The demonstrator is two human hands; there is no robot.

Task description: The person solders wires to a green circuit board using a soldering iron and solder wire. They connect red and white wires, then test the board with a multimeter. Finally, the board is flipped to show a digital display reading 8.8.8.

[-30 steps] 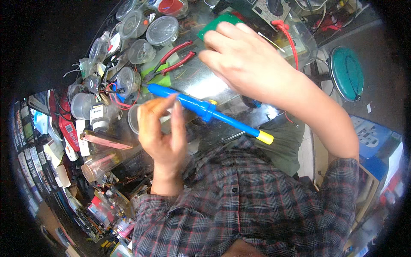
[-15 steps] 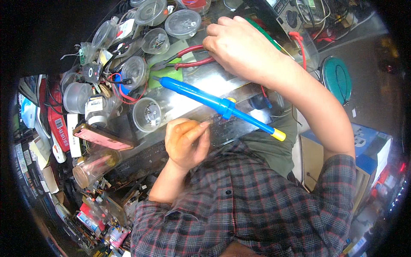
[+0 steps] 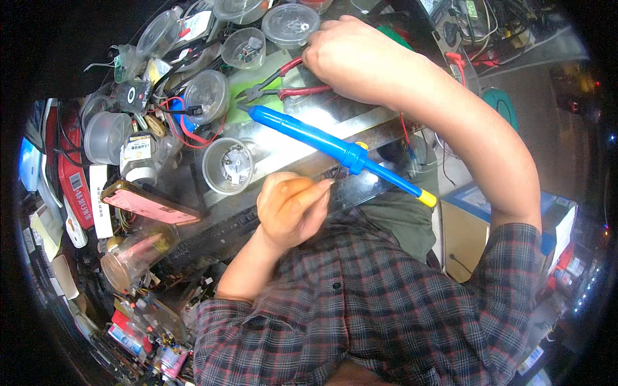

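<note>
right hand (image 3: 351,55) clamps the red-handled cutters (image 3: 283,83) far on the bench; left hand (image 3: 290,209), fingers curled together on nothing visible, hovers near the blue soldering iron (image 3: 328,145) lying diagonally.

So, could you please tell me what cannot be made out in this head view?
- Whether the right hand grips the red-handled cutters: the hand covers the handle ends.
- What the left hand pinches, if anything: its fingertips are blurred.
- The contents of the clear round tubs: too small.
- The bench's far end: cut off by the picture's dark rim.
</note>
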